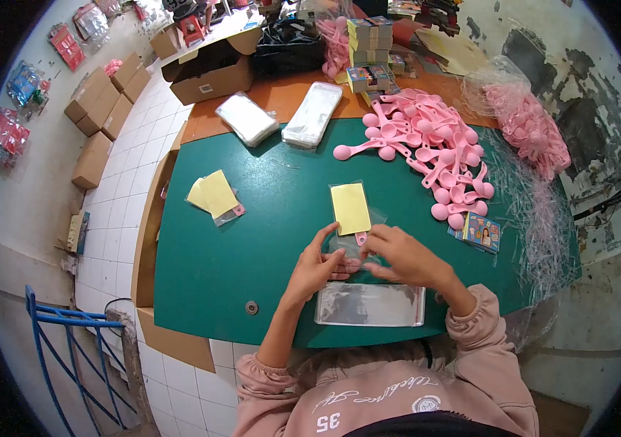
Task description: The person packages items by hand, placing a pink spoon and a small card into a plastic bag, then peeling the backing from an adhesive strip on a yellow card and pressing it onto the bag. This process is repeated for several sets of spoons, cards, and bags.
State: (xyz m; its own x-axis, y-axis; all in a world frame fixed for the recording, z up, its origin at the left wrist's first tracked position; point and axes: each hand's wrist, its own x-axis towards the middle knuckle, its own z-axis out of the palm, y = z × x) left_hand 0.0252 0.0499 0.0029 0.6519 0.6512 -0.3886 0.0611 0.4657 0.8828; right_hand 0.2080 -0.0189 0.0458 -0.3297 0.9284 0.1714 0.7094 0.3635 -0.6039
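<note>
A clear plastic bag with a yellow card [352, 209] lies on the green table, the end of a pink spoon [360, 238] showing below the card. My left hand [319, 268] is at the bag's lower left, fingers apart, touching the clear film. Over the lower right of the bag is my right hand [401, 255], its fingers bent together; what they hold is too small to make out. A stack of empty clear bags [370, 304] lies just below my hands. Farther left rest packed yellow cards [218, 195] in clear bags.
Pink spoons [441, 138] are heaped at the back right, with printed cards [482, 232] below them. Two stacks of clear bags [312, 115] [247, 119] lie at the back, near an open carton [212, 76]. Plastic strips [536, 233] cover the right edge.
</note>
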